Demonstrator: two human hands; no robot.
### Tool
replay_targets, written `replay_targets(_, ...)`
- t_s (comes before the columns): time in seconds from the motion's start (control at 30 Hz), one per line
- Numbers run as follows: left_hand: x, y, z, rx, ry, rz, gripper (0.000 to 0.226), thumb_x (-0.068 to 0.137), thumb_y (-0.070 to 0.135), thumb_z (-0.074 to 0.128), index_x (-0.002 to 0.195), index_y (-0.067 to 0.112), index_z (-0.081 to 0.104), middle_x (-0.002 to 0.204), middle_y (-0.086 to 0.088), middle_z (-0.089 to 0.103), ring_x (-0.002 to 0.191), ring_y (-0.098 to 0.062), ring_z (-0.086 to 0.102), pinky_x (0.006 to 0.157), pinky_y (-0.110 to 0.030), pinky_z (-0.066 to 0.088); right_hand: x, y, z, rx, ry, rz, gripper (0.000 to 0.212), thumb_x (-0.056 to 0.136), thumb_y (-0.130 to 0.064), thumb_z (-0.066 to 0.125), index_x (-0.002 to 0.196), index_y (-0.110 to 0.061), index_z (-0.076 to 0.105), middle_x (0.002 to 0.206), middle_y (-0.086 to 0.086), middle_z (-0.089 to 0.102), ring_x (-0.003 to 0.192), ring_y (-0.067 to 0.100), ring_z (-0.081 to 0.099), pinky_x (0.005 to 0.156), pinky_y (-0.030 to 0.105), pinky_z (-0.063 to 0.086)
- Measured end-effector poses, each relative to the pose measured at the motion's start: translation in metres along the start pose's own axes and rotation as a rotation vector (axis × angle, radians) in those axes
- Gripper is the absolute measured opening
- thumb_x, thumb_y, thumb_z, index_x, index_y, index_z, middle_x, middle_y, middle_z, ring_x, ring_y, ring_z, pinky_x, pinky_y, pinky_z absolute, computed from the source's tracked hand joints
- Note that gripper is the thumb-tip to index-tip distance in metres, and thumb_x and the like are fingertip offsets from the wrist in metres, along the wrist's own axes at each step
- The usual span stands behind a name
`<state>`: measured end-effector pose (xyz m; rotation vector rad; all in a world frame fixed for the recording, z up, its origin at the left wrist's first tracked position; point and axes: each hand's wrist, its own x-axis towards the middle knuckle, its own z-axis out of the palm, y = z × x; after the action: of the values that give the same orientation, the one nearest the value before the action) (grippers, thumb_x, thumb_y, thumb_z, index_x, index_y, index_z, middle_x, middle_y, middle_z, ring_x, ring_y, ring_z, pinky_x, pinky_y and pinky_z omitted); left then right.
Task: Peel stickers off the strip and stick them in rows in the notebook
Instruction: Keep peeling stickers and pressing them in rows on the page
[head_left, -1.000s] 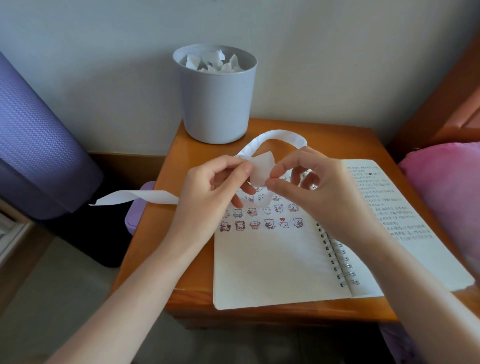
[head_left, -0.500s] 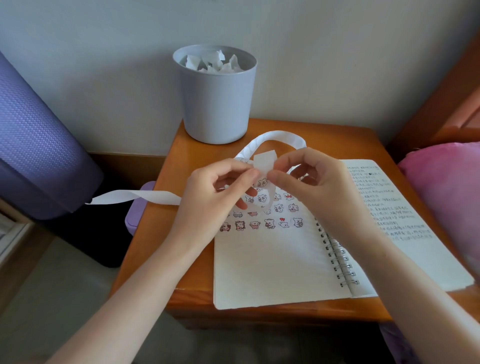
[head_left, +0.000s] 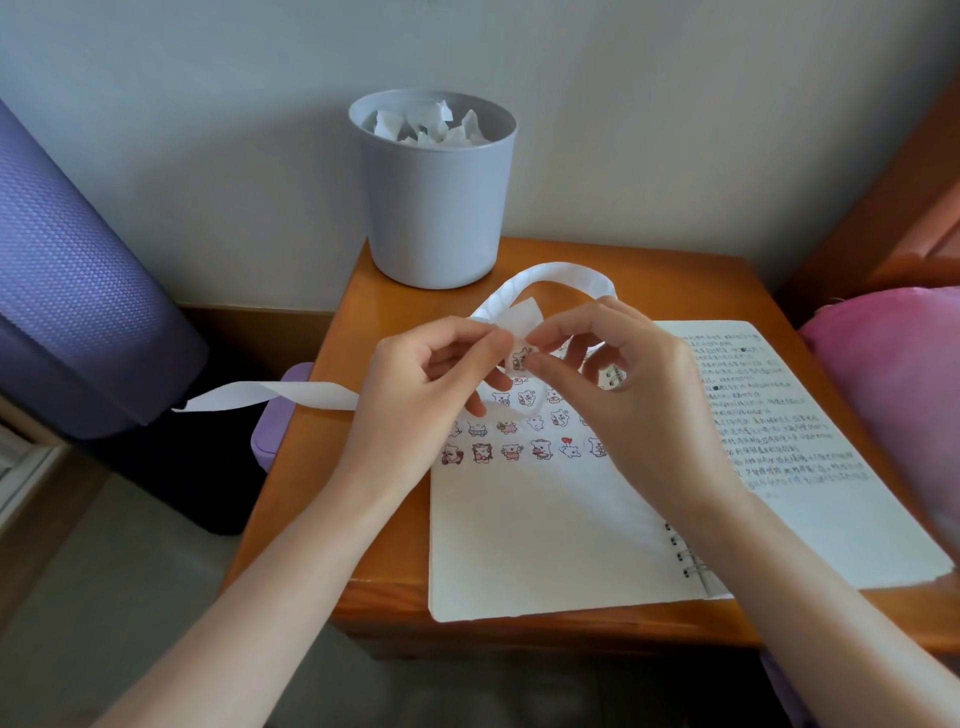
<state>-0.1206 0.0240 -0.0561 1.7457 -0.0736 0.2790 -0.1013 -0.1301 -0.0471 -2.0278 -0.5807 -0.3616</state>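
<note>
Left hand pinches strip; right hand pinches sticker at strip end, peel approx. part-done, above notebook. Several rows stuck at far end of left page. Near part blank, so plenty left.

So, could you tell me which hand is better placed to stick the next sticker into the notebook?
The right hand, probably: it pinches the sticker just above the rows in the notebook, while the left hand holds the strip.
</note>
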Motion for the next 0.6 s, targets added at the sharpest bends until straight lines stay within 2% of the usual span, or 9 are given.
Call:
replay_targets(0.33,-0.0004,-0.0006,0.0003,0.001,-0.026,-0.012,0.01,0.091,0.018,0.06,0.091,0.016,0.07,0.074,0.003,0.07,0.058,-0.003,0.062,0.053,-0.009,0.045,0.0002,-0.0004,-0.0015,0.055,0.0,0.095,0.009,0.079,-0.014,0.075,0.087,-0.014,0.072,0.078,-0.009,0.069,0.071,0.012,0.061,0.066,0.028,0.051)
replay_targets(0.6,0.0003,-0.0014,-0.0007,-0.002,-0.038,-0.005,0.01,0.09,0.016,0.061,0.091,0.014,0.071,0.073,0.002,0.07,0.061,-0.003,0.064,0.054,-0.011,0.047,-0.0006,-0.0025,-0.0008,-0.004,-0.008,0.09,0.005,0.079,-0.011,0.074,0.082,-0.013,0.071,0.075,-0.01,0.066,0.067,0.006,0.055,0.059,0.02,0.045)
